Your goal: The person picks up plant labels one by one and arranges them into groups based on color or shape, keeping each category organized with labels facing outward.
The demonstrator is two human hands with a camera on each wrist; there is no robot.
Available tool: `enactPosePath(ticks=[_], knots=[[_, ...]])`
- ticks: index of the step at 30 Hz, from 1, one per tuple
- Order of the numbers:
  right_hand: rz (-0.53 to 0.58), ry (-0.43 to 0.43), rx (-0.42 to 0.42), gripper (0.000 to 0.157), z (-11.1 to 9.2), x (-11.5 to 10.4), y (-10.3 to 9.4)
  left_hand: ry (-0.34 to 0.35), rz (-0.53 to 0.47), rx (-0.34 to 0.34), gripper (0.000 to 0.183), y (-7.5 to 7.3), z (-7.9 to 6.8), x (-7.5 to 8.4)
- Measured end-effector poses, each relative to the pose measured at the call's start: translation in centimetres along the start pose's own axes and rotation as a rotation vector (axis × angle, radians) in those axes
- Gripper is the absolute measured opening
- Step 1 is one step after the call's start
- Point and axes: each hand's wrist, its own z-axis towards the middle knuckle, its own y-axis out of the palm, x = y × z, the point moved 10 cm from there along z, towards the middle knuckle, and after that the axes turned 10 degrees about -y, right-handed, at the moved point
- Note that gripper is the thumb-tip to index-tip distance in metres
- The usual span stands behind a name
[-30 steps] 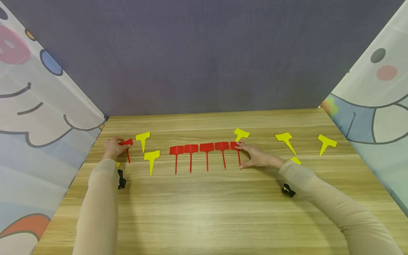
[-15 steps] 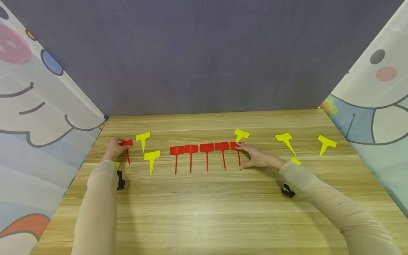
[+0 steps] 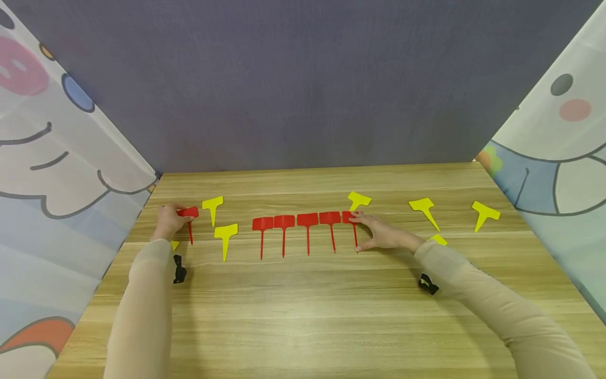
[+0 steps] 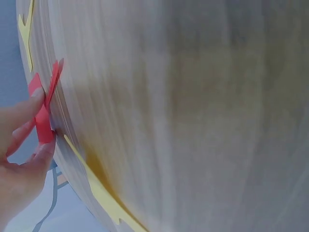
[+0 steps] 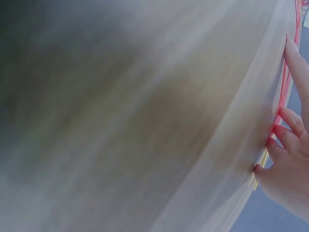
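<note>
Between thumb and fingers, my left hand [image 3: 169,221] pinches a red T-shaped plant label [image 3: 189,212] by its head at the table's left side; its thin stem points toward me. The left wrist view shows this red label [image 4: 42,118] tilted up at the fingertips. Several red labels [image 3: 307,219] lie in a level row across the middle, heads away from me. On the rightmost red label [image 3: 349,217] rests my right hand [image 3: 385,233], fingers spread over its head and thumb by the stem's tip. That head is partly hidden.
Yellow plant labels lie around: two [image 3: 213,210] [image 3: 225,239] right of my left hand, one [image 3: 358,200] behind the row, two [image 3: 424,210] [image 3: 485,214] at the far right. Others [image 3: 438,239] are partly under the arms. A grey panel [image 3: 312,105] stands behind the wooden table [image 3: 303,316].
My left hand shifts very slightly with the red label still pinched. The right hand stays on the rightmost label, and the row looks the same.
</note>
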Motion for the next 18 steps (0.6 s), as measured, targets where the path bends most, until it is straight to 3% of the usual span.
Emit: enactPosePath(ticks=[5, 10, 18], knots=[[-0.007, -0.067, 0.031, 0.084, -0.2, -0.8, -0.4, 0.043, 0.003, 0.042, 0.036, -0.4, -0.4, 0.6], [-0.015, -0.014, 0.006, 0.084, 0.0, 0.0, -0.1, 0.073, -0.008, 0.078, 0.031, -1.0, -1.0, 1.4], [-0.046, 0.025, -0.014, 0.083, 0.1, 0.4, 0.0, 0.03, -0.17, 0.056, 0.03, -1.5, -1.3, 1.4]])
